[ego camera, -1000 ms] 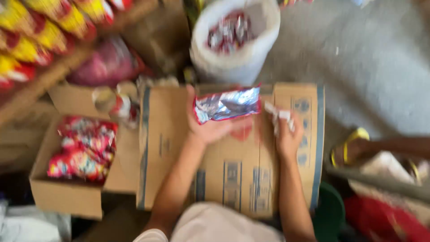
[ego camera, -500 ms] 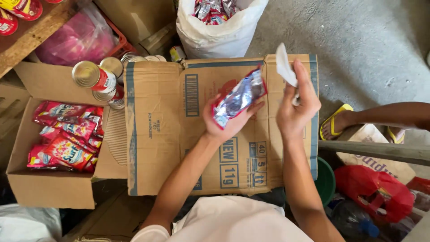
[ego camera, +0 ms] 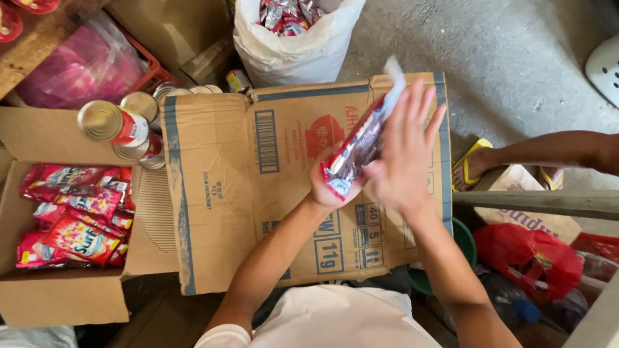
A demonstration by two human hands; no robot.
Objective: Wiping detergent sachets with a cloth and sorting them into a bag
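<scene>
Our left hand (ego camera: 330, 183) is curled around the near end of a red and silver packet (ego camera: 356, 149), pinching it between thumb and fingers so that it stands tilted on edge above the flattened carton (ego camera: 258, 193). Our right hand (ego camera: 405, 154) is spread flat, fingers apart, and pressed against the right side of the same packet; a white strip (ego camera: 394, 69) sticks up at the packet's far end, just above our fingertips. Whether the right hand grips that strip we cannot tell.

The carton lies across our lap like a table. Just left of it stand several tins (ego camera: 126, 125) with silver tops and red labels, touching one another. Nearer on the left an open box (ego camera: 45, 290) holds red and pink sachets (ego camera: 74, 219). Far from us, beyond the carton, a white sack (ego camera: 290, 58) stands on the floor, filled with more red and silver packets. At far left a pink bag (ego camera: 80, 64) lies in a red crate.

To the right another person's foot in a yellow sandal (ego camera: 469, 164) rests on the concrete floor, and nearer on that side a red bag (ego camera: 525, 254) lies under a grey rail (ego camera: 535, 203).
</scene>
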